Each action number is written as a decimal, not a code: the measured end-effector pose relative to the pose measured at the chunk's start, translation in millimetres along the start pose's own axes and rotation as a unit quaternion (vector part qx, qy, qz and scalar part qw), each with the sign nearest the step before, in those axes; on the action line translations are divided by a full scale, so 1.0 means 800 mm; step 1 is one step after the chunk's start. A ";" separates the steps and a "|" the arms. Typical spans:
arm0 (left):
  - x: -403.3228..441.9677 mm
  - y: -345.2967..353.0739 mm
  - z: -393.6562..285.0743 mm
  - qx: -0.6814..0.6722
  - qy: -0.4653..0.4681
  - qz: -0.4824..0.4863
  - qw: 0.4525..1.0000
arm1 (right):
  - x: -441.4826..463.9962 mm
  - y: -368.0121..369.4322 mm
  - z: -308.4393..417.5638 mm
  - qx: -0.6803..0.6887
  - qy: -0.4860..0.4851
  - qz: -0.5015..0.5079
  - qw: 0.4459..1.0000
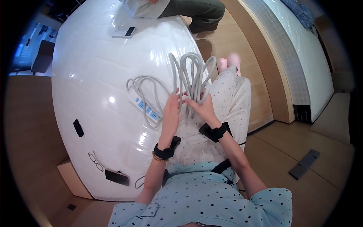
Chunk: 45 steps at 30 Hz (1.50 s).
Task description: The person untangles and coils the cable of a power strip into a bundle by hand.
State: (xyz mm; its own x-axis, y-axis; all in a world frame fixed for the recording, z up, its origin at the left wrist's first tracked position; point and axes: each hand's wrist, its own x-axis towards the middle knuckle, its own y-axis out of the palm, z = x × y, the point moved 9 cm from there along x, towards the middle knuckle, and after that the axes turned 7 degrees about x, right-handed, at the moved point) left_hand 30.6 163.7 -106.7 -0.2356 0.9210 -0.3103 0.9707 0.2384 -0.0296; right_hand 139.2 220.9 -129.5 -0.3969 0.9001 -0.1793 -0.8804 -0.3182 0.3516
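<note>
A bundle of looped grey power cable (194,72) stands up from my lap, gathered in several long loops. My right hand (204,108) is closed around the lower part of these loops. Beside it, my left hand (172,108) pinches a strand of the same cable at the bundle's left side. To the left of that hand, a white power strip with blue sockets (146,109) lies on the plastic-wrapped mattress (94,83). More grey cable is looped loosely over the strip; whether it joins the bundle is hard to see.
Eyeglasses (96,162), a dark-screened phone (117,177) and a small black object (78,128) lie on the mattress's left side. A white device (123,31) lies farther up, near a seated person (196,13). A grey strip (304,164) lies on the floor at right.
</note>
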 end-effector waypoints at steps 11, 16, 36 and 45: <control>0.000 0.024 0.010 0.022 -0.044 0.083 0.995 | -0.004 0.006 0.003 0.002 0.005 0.052 0.999; -0.012 0.012 0.002 -0.052 -0.073 0.036 0.995 | -0.001 0.007 -0.014 0.014 0.057 0.016 0.998; 0.004 -0.095 0.049 0.037 -0.081 -0.127 0.988 | -0.028 -0.018 0.031 0.268 0.082 0.058 0.958; -0.037 -0.066 -0.071 0.147 0.198 -0.117 0.962 | -0.013 -0.020 0.026 0.091 0.109 -0.042 0.989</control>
State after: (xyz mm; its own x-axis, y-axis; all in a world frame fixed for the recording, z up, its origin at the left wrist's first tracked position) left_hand -16.1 141.0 -41.9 -0.3925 0.9115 0.1229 0.8461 0.4102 -0.3403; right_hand 163.1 222.8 -114.1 -0.3886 0.8295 -0.4011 -0.8593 -0.1691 0.4828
